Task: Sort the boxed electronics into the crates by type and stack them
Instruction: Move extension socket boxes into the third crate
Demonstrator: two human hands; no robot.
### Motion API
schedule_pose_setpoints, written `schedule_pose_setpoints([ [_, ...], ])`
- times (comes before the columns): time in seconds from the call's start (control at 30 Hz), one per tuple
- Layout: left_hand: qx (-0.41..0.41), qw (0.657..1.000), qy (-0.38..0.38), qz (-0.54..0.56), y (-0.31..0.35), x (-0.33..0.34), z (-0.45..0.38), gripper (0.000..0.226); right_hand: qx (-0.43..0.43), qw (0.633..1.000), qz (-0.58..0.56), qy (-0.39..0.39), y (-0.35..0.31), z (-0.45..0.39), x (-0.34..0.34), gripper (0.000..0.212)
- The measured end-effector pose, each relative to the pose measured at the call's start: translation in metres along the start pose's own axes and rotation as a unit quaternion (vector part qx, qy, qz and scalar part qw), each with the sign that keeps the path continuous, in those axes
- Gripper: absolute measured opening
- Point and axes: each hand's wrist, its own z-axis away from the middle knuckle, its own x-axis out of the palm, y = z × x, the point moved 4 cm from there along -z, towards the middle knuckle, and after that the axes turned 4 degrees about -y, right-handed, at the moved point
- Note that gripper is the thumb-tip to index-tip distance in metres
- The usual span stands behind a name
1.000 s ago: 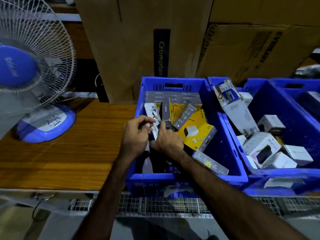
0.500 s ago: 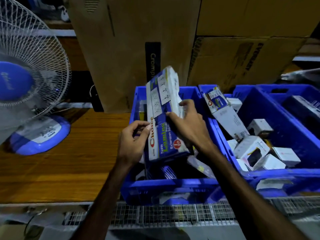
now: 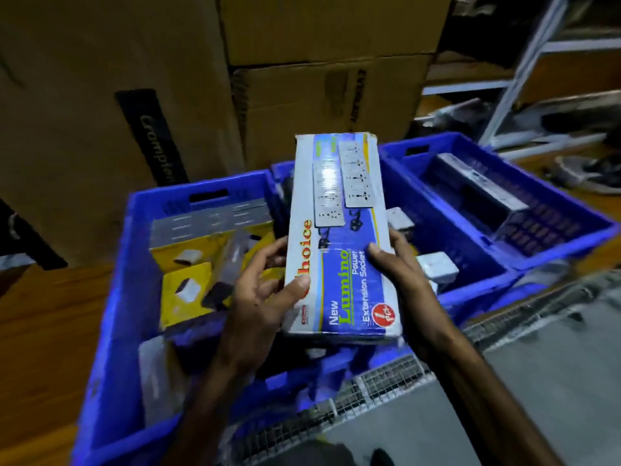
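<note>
A long white and blue extension socket box is held flat, face up, above the crates. My left hand grips its left edge with the thumb on top, and my right hand grips its right edge. Below on the left is a blue crate holding yellow boxes and grey boxes. A middle blue crate with small white boxes is mostly hidden behind the held box. A third blue crate at the right holds a long dark box.
Large brown cardboard cartons stand close behind the crates. The crates rest on a wooden tabletop with a wire mesh shelf edge in front. A white metal rack and loose items lie at the far right.
The extension socket box was pulled out of the left crate, lifted and laid flat in both hands. My view has swung right, so the fan has left the frame.
</note>
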Motion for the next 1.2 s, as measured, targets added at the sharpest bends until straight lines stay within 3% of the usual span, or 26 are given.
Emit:
schedule_pose_setpoints([
  [0.13, 0.019, 1.0, -0.004, -0.011, 0.003, 0.064, -0.023, 0.051, -0.017, 0.995, 0.08, -0.05, -0.031, 0.006, -0.054, 0.05],
  [0.33, 0.01, 0.999, -0.012, -0.044, -0.012, 0.183, -0.088, 0.041, -0.001, 0.993, 0.119, 0.006, -0.08, -0.038, -0.172, 0.048],
  [0.47, 0.014, 0.995, -0.002, -0.099, -0.031, 0.258, -0.138, 0.054, 0.04, 0.987, 0.151, 0.023, -0.118, -0.087, -0.26, 0.037],
  [0.6, 0.002, 0.984, -0.001, -0.18, -0.064, 0.305, -0.165, 0.056, 0.075, 0.974, 0.215, 0.009, -0.141, -0.141, -0.339, 0.041],
  [0.8, 0.014, 0.973, 0.075, -0.219, -0.093, 0.312, -0.144, 0.013, 0.094, 0.94, 0.328, -0.005, -0.134, -0.205, -0.393, 0.019],
  [0.87, -0.005, 0.971, 0.106, -0.214, -0.097, 0.303, -0.138, 0.014, 0.105, 0.925, 0.366, -0.006, -0.114, -0.224, -0.397, 0.028],
  [0.93, -0.002, 0.971, 0.119, -0.208, -0.099, 0.297, -0.132, 0.016, 0.112, 0.913, 0.393, -0.013, -0.095, -0.244, -0.401, 0.059],
  [1.0, 0.001, 0.968, 0.126, -0.217, -0.1, 0.292, -0.129, 0.016, 0.098, 0.903, 0.417, -0.017, -0.072, -0.268, -0.413, 0.075],
  [1.13, 0.006, 0.963, 0.114, -0.245, -0.1, 0.287, -0.13, 0.013, -0.002, 0.81, 0.586, -0.014, -0.072, -0.266, -0.408, 0.077],
  [1.2, 0.005, 0.963, 0.115, -0.242, -0.102, 0.281, -0.13, 0.013, -0.038, 0.79, 0.611, -0.041, -0.079, -0.257, -0.398, 0.065],
])
